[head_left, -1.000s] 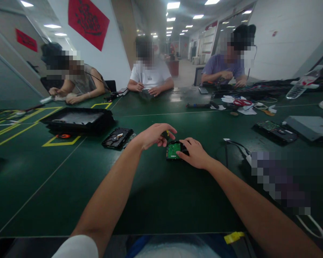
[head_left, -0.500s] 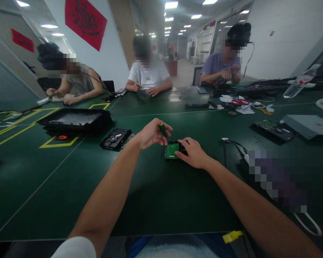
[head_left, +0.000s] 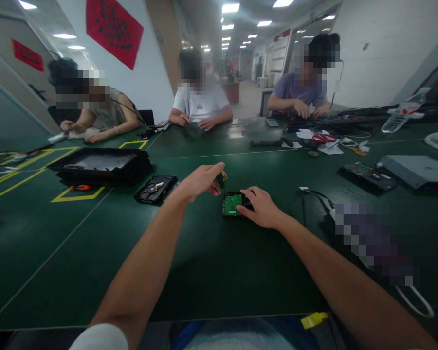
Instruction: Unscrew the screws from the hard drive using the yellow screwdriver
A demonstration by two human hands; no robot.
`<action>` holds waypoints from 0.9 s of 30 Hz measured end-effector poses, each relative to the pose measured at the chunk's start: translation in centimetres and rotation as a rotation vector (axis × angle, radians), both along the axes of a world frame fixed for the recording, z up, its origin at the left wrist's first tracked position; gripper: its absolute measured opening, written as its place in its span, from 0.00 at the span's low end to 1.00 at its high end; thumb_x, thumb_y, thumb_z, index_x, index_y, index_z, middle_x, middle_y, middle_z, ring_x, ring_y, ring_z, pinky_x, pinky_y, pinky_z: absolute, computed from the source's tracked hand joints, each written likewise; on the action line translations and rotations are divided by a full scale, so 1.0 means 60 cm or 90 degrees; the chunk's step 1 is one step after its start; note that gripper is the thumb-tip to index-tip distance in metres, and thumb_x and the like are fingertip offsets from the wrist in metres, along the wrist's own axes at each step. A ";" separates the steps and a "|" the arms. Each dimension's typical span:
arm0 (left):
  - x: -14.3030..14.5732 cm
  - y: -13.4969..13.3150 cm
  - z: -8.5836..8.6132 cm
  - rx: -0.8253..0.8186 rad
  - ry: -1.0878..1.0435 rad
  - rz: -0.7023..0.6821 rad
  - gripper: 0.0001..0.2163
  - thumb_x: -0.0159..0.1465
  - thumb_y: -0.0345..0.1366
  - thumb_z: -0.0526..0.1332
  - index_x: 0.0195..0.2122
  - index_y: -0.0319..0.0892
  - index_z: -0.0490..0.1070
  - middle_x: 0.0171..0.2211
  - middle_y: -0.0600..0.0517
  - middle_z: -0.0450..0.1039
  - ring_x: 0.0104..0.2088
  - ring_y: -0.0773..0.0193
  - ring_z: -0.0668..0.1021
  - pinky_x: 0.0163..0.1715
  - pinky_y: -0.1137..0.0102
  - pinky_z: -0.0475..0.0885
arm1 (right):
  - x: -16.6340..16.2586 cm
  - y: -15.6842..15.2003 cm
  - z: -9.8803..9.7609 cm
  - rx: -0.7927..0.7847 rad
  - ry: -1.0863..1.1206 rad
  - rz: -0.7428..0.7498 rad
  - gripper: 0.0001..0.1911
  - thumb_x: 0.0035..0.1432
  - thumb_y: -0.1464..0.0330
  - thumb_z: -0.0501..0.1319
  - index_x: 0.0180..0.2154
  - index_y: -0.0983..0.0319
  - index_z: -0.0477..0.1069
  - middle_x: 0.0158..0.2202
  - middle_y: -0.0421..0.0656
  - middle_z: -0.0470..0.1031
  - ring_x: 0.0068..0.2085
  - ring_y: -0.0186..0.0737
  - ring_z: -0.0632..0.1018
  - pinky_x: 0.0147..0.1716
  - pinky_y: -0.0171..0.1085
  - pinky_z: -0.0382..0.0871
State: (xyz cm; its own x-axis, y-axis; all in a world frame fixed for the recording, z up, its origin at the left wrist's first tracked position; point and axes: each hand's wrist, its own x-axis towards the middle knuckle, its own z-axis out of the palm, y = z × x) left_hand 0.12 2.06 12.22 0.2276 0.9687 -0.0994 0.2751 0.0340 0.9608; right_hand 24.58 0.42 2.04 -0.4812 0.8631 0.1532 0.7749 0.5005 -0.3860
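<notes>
A hard drive with a green circuit board [head_left: 232, 204] lies face up on the green table [head_left: 219, 262] in front of me. My right hand [head_left: 260, 207] rests on its right side, fingers curled over the edge, pinning it down. My left hand [head_left: 203, 180] hovers just above and left of the drive, pinching a small screwdriver [head_left: 222, 178] with a dark and yellow handle, its tip pointing down toward the board.
An opened hard drive [head_left: 155, 187] lies to the left, beside a black tray [head_left: 97, 165]. A white cable [head_left: 319, 197] and another drive [head_left: 367, 176] lie right, near a grey box [head_left: 416, 170]. Three people work across the table, with red scissors [head_left: 323, 138] near them.
My left hand has turned the screwdriver between its fingers above the drive, rising and then tilting over. My right hand has stayed on the drive.
</notes>
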 end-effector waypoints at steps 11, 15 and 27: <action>0.013 0.009 -0.019 0.019 0.011 -0.030 0.27 0.72 0.59 0.55 0.38 0.39 0.79 0.35 0.42 0.79 0.24 0.62 0.77 0.21 0.69 0.69 | 0.002 0.002 -0.004 0.003 0.008 0.002 0.37 0.71 0.42 0.54 0.69 0.57 0.63 0.65 0.55 0.67 0.67 0.64 0.68 0.66 0.61 0.61; 0.016 0.012 -0.025 -0.008 -0.043 -0.053 0.26 0.73 0.57 0.52 0.40 0.40 0.79 0.38 0.42 0.82 0.24 0.63 0.76 0.22 0.69 0.68 | 0.002 0.002 -0.006 0.010 0.009 0.006 0.36 0.70 0.43 0.55 0.70 0.56 0.63 0.64 0.55 0.68 0.66 0.64 0.69 0.66 0.62 0.61; 0.001 0.020 -0.030 -0.108 -0.173 -0.055 0.36 0.68 0.70 0.51 0.40 0.37 0.77 0.33 0.42 0.79 0.29 0.60 0.80 0.31 0.68 0.75 | 0.003 0.002 -0.005 0.009 0.009 0.007 0.37 0.70 0.42 0.54 0.69 0.58 0.64 0.64 0.56 0.68 0.66 0.64 0.69 0.66 0.61 0.60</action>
